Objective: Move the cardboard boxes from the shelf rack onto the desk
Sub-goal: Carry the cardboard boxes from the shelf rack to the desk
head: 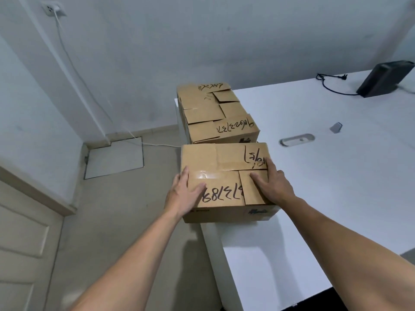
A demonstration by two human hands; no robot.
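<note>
Two boxes sat at the left edge of the white surface (314,176), in the middle of the frame. The far box (215,113) stood a bit higher in the frame, with its flaps folded over each other. The near box (224,182) was just below it, and the two looked close, maybe touching.

The left hand (183,194) lay flat on the near box's left side, thumb over the top. The right hand (271,182) pressed down on the top right, fingers spread. Each grip was wide and flat, holding the box between the palms, likely because the box was too big for one hand.

The near box hung a little over the edge, so it probably needed a push to the right. The shelf rack was not in view. A black device (384,79) and its cord (330,83) sat in the upper right, well apart.
</note>
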